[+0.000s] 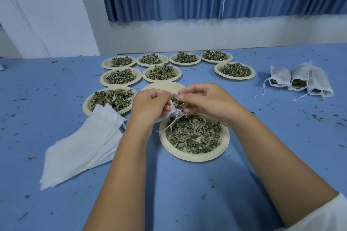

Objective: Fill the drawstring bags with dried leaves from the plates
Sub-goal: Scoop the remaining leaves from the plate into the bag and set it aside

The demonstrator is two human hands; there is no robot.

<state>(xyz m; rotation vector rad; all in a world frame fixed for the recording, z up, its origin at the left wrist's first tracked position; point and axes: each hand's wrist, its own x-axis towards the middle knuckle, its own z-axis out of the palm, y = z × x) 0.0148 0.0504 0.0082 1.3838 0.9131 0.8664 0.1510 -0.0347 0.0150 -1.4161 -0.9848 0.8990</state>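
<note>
A small white drawstring bag (171,109) hangs between my hands above the near plate (223,148), which is heaped with dried leaves (193,133). My left hand (150,105) grips the bag's side. Leaves fill the bag's open mouth, where my right hand (204,100) pinches them at the rim. The bag's strings dangle over the plate. Beyond my hands, an empty plate (163,86) is partly hidden.
Several more plates of leaves (161,73) stand in rows farther back on the blue table (281,137). A stack of flat empty bags (82,146) lies at the left. Three filled bags (300,78) lie at the right. Leaf crumbs are scattered everywhere.
</note>
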